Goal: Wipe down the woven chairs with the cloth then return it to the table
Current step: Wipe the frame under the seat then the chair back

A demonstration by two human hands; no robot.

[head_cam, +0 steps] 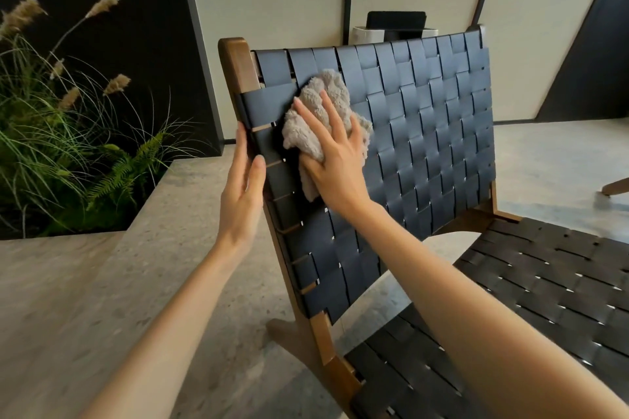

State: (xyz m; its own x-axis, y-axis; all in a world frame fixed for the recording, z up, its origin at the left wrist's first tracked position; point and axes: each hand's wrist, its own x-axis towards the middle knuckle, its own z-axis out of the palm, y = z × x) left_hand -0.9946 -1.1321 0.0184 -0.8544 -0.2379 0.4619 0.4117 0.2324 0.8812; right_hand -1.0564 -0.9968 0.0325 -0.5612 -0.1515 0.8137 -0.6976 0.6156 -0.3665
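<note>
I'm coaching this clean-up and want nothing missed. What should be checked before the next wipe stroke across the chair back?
1. Cloth in contact with the woven backrest: ok, bunched but pressed on the upper left straps.
2. Right hand controlling the cloth: ok, fingers spread flat over it.
3. Left hand steadying the chair: ok, it rests along the backrest's left edge.
4. Path rightward across the backrest free: ok, nothing lies on the straps.
5. Seat already wiped: cannot tell.
</note>
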